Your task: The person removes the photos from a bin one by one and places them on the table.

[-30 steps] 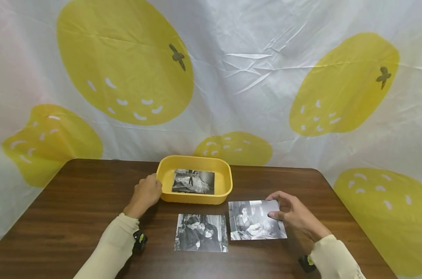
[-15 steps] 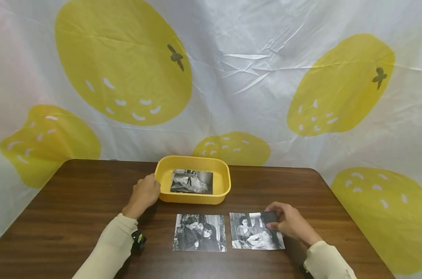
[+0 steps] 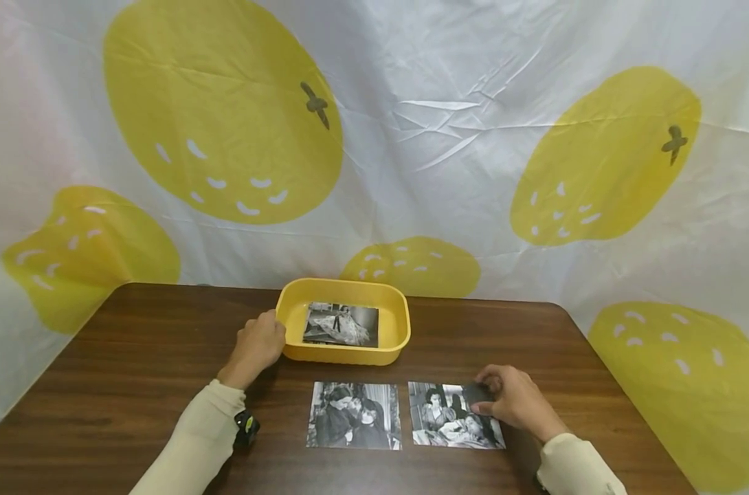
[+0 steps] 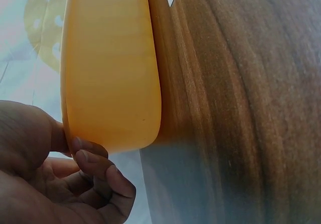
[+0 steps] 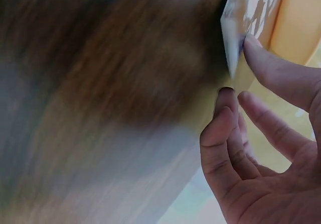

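- Pinching the left end of the yellow tray [image 3: 350, 355]: left hand [image 3: 255, 345], thumb and fingers closed on the rim; left wrist view confirms.
- Right hand [image 3: 518, 399] at the upper right corner of the right photo [image 3: 450, 427]; thumb touches the printed face, other fingers loosely bent close to the corner. Gripping or just touching: cannot tell.
- Right photo: black-and-white, face up, in front of the tray and to its right. Looks about flat in the head view; cannot tell if the corner by the thumb touches the tabletop [image 3: 164, 357].
- Print on it: 1 dark-haired seated figure, another lying low.
- Left photo [image 3: 354, 416]: black-and-white, face up on the tabletop, just beside the right photo, narrow gap between the 2, sides roughly lined up. Shows figures huddled close.
- Tray: rounded corners, near the far edge of the tabletop, behind the 2 photos.
- Tray photo [image 3: 343, 326]: black-and-white, face up inside the tray, figure in a wide pale gown. Cannot tell if more lie under it.
- Tabletop: dark brown wood grain, rounded far corners.
- Behind: white curtain [image 3: 411, 62], some creases, big yellow fruit prints [image 3: 220, 110].
- Both arms in cream sleeves [image 3: 192, 436]; black wrist device [image 3: 247, 427] at the left cuff.
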### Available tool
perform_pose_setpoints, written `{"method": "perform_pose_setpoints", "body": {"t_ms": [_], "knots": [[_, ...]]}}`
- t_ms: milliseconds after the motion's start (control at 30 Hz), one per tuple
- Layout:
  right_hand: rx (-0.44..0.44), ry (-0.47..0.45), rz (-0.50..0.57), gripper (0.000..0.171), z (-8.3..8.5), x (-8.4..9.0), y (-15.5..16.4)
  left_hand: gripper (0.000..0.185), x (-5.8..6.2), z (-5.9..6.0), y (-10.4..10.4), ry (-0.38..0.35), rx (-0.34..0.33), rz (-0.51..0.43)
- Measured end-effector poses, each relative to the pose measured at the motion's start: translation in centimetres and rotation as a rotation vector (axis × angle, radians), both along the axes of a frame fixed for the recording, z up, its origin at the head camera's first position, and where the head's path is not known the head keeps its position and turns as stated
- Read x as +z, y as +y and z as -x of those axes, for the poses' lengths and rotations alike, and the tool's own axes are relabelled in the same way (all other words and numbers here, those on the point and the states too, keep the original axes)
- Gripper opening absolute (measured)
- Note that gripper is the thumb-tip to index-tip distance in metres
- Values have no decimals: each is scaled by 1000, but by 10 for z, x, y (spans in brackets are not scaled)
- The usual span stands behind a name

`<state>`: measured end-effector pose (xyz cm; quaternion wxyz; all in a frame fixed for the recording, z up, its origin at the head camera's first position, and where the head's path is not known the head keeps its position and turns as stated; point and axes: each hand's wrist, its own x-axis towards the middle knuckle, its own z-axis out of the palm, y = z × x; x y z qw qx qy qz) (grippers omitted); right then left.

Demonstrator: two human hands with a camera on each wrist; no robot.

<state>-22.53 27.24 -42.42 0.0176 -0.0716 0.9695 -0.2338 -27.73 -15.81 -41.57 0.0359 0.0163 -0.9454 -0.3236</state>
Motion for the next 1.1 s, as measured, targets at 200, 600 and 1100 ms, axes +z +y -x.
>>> {"method": "perform_pose_setpoints", "body": {"t_ms": [200,600,1100], "knots": [[-2,3,-8,47,0,0,-1,21,0,0,-1,5,-2,2],[30,32,28,41,11,22,-8,21,0,1,-1,12,-3,8],[118,221,128,23,47,66,-64,21,0,2,0,6,7,11]]}}
